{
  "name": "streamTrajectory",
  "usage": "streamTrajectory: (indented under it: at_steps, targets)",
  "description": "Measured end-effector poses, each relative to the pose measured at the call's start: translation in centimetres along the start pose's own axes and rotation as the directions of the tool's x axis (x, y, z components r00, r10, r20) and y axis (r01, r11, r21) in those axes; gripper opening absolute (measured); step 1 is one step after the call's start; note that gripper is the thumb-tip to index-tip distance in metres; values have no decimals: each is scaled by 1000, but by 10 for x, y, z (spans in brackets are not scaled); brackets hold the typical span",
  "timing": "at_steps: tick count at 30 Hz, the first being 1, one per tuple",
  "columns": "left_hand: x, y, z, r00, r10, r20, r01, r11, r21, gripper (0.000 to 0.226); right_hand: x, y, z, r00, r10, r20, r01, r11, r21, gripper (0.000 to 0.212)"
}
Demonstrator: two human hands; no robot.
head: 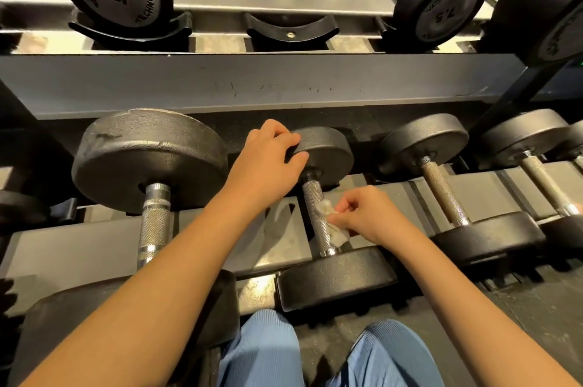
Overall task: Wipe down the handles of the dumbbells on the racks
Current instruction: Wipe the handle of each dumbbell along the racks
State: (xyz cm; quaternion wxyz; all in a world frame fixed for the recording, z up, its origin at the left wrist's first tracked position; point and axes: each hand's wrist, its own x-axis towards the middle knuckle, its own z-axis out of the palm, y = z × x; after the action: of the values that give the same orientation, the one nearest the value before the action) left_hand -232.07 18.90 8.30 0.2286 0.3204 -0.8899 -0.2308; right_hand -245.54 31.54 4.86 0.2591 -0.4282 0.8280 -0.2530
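Wipe (338,237) is pinched by the right hand (366,216) against the knurled dumbbell handle (312,194), and the far head (328,147) is gripped by the left hand (268,162)

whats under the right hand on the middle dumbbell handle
A crumpled white wipe, pinched by the right hand against the handle. The stretch of handle beneath the wipe is covered.
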Motion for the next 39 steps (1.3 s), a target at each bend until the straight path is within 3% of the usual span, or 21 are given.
streamTrajectory:
  at_steps: [2, 7, 14, 16, 20, 25, 28, 32, 36, 39]
  targets:
    - [0, 0, 1, 1000, 0, -6, 0, 1000, 5, 44, 2, 0, 0, 1000, 3, 8, -3, 1000, -2, 20]
    - [-1, 1, 1, 1000, 4, -22, -4, 1000, 16, 44, 18, -14, 4, 984, -50, -171, 60, 997, 52, 17]
    - [-1, 1, 3, 999, 0, -39, 2, 999, 54, 46, 7, 5, 2, 1000, -28, 3, 27, 997, 76, 19]
    - [-3, 1, 5, 999, 0, -34, 2, 998, 64, 47, 5, 7, 2, 1000, -21, -4, 21, 995, 96, 20]
    - [-11, 4, 13, 999, 9, -52, -4, 995, 98, 48, 5, 8, 6, 997, -5, -71, 15, 992, 129, 20]
    - [-15, 13, 18, 995, 58, -86, -49, 994, 103, 42, -7, 17, -6, 965, -3, -264, 54, 982, 184, 17]
    - [-16, 22, 24, 993, 36, -110, -26, 995, 92, 40, -18, 30, -27, 936, 25, -351, 47, 979, 197, 5]
    - [-15, 39, 37, 991, 17, -132, -7, 997, 73, 38, -26, 50, -65, 882, 38, -470, 17, 994, 111, 19]
    - [-7, 67, 57, 992, 127, -24, -126, 991, 32, 36, -22, 78, -97, 867, 81, -491, -84, 996, 16, 22]
    - [4, 93, 82, 985, 116, 129, -107, 991, -75, 41, -13, 98, -115, 864, 134, -486, -188, 980, -65, 18]
